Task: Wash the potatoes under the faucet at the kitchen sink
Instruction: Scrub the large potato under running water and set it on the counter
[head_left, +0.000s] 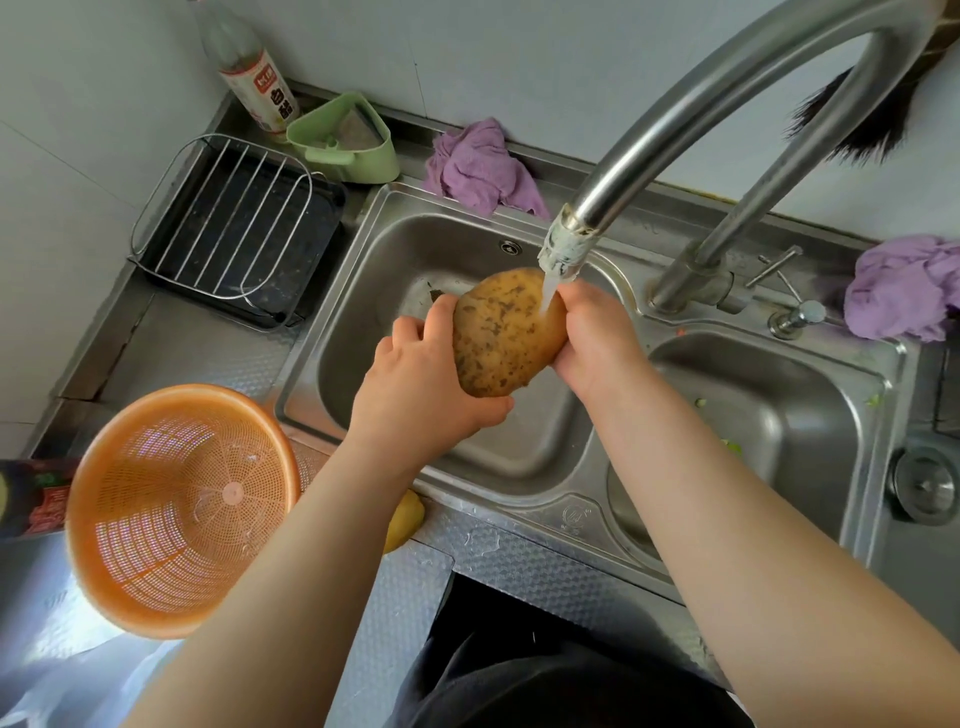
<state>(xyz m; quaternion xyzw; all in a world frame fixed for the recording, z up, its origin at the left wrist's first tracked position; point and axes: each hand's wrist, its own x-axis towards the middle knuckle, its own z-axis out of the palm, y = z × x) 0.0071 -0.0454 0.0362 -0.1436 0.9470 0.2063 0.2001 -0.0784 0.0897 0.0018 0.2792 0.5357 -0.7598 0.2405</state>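
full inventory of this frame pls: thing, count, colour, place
potato: 1, brown and spotted, under the faucet stream, over the left basin
faucet: 1, steel, running
sink: 1, steel, two basins
colander: 1, orange, counter at left
rack: 1, wire over a dark tray, back left
bottle: 1, clear, red label, back corner
green holder: 1, beside the bottle
cloths: 2, purple, behind the sink and far right
yellow item: 1, partly hidden under the left forearm
left hand: grips the potato
right hand: grips the potato
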